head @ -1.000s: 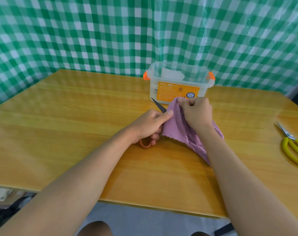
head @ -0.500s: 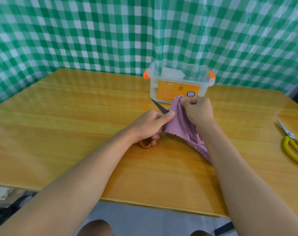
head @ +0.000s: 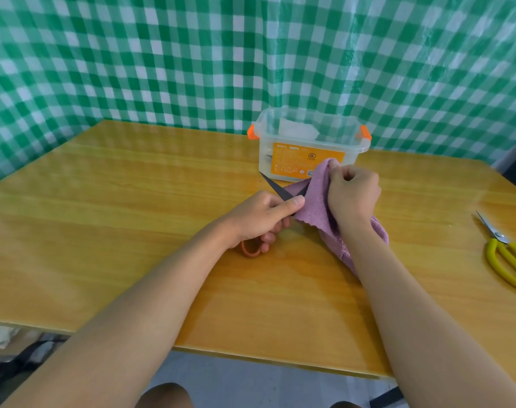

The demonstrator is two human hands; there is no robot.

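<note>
Toward the middle of the worktop's (head: 133, 231) far edge, the left hand (head: 259, 219) has its fingers curled round the orange-handled scissors (head: 275, 188). The right hand (head: 353, 195) clutches the purple cloth (head: 314, 201) bunched against the blades. Best wipe from pivot to tip, with thick cloth between skin and edge.

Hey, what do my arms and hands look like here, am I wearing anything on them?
Nothing worn that shows. The left hand and right hand have no gloves, rings or watch; the left forearm and right forearm are bare, with no sleeve in view.
</note>
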